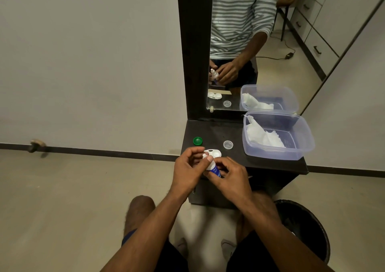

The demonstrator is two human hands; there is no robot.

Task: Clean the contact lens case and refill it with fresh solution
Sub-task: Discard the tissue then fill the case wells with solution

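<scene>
Your right hand [231,178] fingers clamp the small white blue-labelled solution bottle [213,168], left hand [188,168] fingers pinch its tip just near the open white lens case [213,153] — squeeze early and solution spills.

One solution bottle [213,168], one lens case [214,153], two loose caps [197,140], one tub [300,147], perhaps two tissues [262,135], two hands [188,170]

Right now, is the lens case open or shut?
Open: the lens case sits uncapped, with the green cap and clear cap lying apart on the table.
</scene>
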